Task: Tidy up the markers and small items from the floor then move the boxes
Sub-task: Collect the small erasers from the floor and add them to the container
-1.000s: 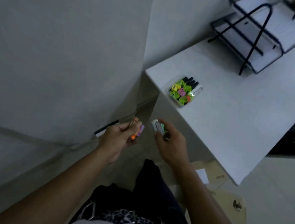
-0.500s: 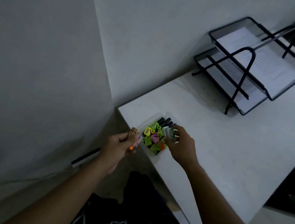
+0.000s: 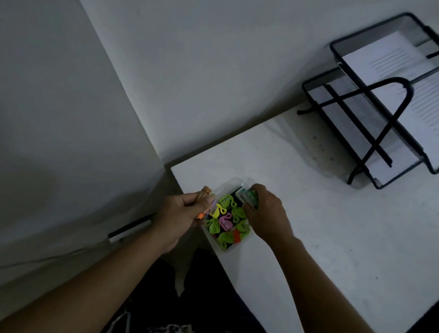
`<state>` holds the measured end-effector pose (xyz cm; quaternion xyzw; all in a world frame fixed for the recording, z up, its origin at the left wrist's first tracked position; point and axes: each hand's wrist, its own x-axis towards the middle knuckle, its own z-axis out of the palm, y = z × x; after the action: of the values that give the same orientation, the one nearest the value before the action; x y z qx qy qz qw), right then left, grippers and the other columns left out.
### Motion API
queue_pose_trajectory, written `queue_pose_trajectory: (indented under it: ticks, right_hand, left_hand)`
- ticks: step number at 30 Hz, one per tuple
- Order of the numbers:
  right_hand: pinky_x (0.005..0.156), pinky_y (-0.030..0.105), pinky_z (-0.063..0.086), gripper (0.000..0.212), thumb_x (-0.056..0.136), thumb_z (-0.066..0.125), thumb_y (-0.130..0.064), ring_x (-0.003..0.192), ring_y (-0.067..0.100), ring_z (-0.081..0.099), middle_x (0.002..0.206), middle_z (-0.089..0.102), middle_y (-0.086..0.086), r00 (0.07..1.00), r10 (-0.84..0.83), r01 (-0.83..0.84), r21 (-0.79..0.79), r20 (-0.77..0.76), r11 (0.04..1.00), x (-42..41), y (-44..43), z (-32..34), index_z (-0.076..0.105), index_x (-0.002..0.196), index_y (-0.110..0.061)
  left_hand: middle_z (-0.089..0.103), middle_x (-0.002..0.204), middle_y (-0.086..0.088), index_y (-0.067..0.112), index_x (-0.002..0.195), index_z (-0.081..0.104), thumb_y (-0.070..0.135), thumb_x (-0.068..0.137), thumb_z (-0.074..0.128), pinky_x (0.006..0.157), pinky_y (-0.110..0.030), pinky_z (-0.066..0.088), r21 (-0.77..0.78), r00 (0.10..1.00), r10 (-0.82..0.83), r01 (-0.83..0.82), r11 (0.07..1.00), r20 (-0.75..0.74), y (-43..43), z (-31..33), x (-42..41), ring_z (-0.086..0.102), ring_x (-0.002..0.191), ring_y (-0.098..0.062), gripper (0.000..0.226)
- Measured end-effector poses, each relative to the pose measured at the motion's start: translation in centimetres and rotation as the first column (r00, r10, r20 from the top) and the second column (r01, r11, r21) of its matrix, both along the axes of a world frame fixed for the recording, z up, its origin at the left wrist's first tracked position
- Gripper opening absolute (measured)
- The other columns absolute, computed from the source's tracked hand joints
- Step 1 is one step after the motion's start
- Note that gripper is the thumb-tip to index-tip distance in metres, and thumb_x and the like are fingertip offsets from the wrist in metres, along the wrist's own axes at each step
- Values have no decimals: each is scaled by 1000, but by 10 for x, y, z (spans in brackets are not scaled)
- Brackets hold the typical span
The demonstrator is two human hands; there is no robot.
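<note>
**Green item arrives at the box**

A second ago both hands were low, below the worktop's edge. Now the right hand (image 3: pixel 266 216) is over the clear box (image 3: pixel 231 182), which sits at the near-left corner of the worktop (image 3: pixel 340 250). Its fingers are curled round a small green-and-white item (image 3: pixel 250 196) at the box's far end. Whether the item already rests inside or is just above cannot be told.

The left hand (image 3: pixel 179 215) has come up too. It grips a bunch of markers (image 3: pixel 205 193) just off the worktop's left edge, beside the box. The bright clips (image 3: pixel 224 216) fill the box's near part.

The item looks ready for release, and the markers probably go in next. A slim black thing (image 3: pixel 130 227) on the floor by the wall may still need collecting. Moving the boxes is not yet begun.
</note>
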<state>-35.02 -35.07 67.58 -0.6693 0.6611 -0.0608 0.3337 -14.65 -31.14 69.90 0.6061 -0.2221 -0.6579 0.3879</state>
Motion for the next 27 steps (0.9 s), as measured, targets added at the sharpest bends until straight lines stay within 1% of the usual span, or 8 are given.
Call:
queue_pose_trajectory:
  ticks: [5,8,11,15,17,21,24,27]
  right_hand:
    - [89,39,49,44,89,56,-21,112,29,55,125,58,12,994,101,-99,-56,34,994,2,-3,1,49,131,-12]
    - [85,35,49,41,86,57,-14,106,28,57,121,60,10,991,112,-105,-90,72,990,0,-3,1,53,126,-12]
    - [81,37,52,40,87,59,-19,100,27,59,117,63,7,993,80,-73,-84,86,994,1,-3,-1,52,126,-15]
    - [82,38,52,40,90,59,-25,99,25,60,115,65,5,994,59,-48,-118,93,992,-1,-4,-2,52,129,-18]
    - [81,35,53,36,91,58,-21,94,21,62,113,66,4,990,-9,27,-128,143,991,-2,-4,-3,55,127,-16]
    - [68,10,40,29,93,55,-17,84,11,57,112,67,0,968,-129,153,-99,214,983,-4,-2,-1,58,122,-14]
    - [68,14,45,25,92,57,-14,87,11,61,105,67,-7,938,-181,231,-143,295,962,-5,2,9,61,117,-15]
    - [71,20,52,27,90,63,-21,86,6,66,103,69,-13,845,-201,245,-25,495,969,-6,5,24,62,117,-24]
  left_hand:
    - [73,92,-1,13,105,72,31,72,74,67,-25,55,15,1000,-15,15,1000,5,-5,-2,2,61,76,-8,38]
    - [75,92,2,19,100,74,36,67,75,65,-23,54,9,1000,-12,12,1000,12,-5,-4,3,63,75,-7,38]
    - [75,89,3,25,94,76,37,67,75,67,-25,56,12,1000,-11,11,1000,10,-4,-6,4,64,74,-6,29]
    - [75,93,2,20,98,75,33,71,75,66,-24,55,14,1000,-6,6,1000,20,-2,-10,4,65,77,-7,30]
    - [75,93,1,18,98,74,27,77,74,68,-25,56,7,1000,-5,5,1000,15,-2,-11,3,64,78,-8,24]
    - [74,87,3,5,109,69,18,82,70,76,-26,58,-36,1000,-4,4,999,-5,-4,-9,-2,66,76,-4,30]
    - [74,88,-1,5,107,70,22,80,71,80,-26,58,-60,999,-38,37,998,-11,-7,-5,-9,66,77,-6,31]
    - [76,83,1,21,89,77,38,69,74,78,-26,58,-67,996,-91,90,994,1,-11,-2,-17,68,79,-7,27]
